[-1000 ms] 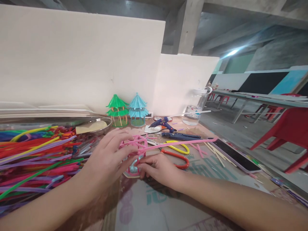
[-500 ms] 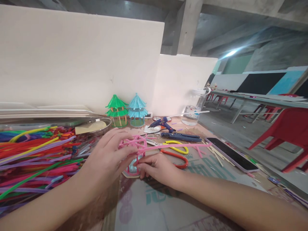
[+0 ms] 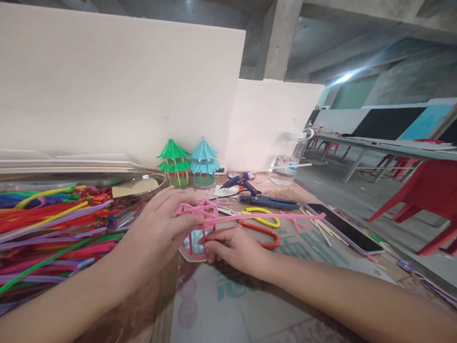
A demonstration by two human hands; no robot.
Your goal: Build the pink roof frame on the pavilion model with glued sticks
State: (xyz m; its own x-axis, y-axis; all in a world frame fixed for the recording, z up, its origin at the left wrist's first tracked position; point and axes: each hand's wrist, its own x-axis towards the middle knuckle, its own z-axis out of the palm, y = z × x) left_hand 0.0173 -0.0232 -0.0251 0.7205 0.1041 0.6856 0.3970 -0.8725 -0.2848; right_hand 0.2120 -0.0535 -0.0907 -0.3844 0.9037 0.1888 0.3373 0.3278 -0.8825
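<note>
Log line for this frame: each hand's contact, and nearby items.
left hand: grips pink pipe-cleaner frame top | right hand: pinches frame's side | nearby: yellow-handled scissors, loose colourful pipe-cleaner pile

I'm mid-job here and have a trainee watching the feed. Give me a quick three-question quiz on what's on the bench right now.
1. True or false: both hands are on the pink frame.
2. Which lies nearest the right hand? A) glue gun B) red-handled scissors C) water jar
3. Fill in: the pile of pipe cleaners lies on the person's ____ side.

Key
1. True: the left hand grips its top, and the right hand pinches it lower down.
2. B: they lie just past that hand; the glue gun and jar are farther back.
3. Left.
</note>
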